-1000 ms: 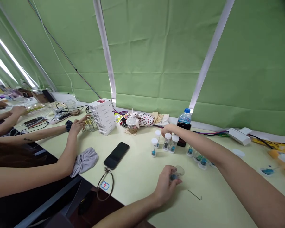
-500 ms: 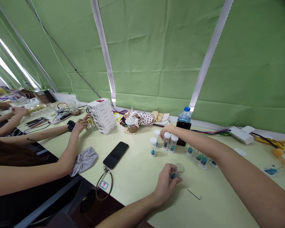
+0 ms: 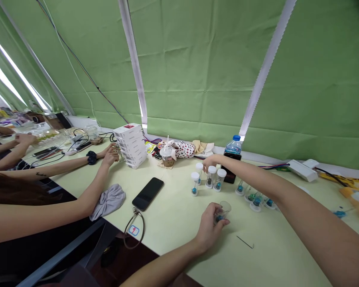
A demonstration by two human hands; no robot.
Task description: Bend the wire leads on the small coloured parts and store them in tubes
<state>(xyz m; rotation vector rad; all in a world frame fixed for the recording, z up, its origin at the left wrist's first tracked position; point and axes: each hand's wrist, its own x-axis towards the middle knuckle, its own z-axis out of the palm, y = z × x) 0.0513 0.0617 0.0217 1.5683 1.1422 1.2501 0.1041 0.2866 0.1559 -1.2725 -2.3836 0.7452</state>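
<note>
And here, on the near side of the blue-capped bottle, a clear container is being held in the left hand, pinched between the thumb and curled fingers! It is kept tilted, its round clear end pointed upward, presumably so that the blue piece inside is left lying low; by the sides it is gripped, perhaps to leave that end unblocked.

Over to the right hand, reached out just left of the bottle: its fingers are bent down behind white caps, the tips are hidden, and whether anything is pinched cannot be told.

Now the count! Four white-capped vials are stood upright, left of the bottle and nearer, grouped probably for easy reach. Nearer and to the bottle's right, at least four more vials are made out, partly covered by the right arm. One thin rod is laid well to its near side. Two phones are seen: one dark phone stood right before the bottle, perhaps propped by it, one flat phone laid to its left. Farther left, one lidded cup and one box stack are placed, its boxes too blurred to be counted
</note>
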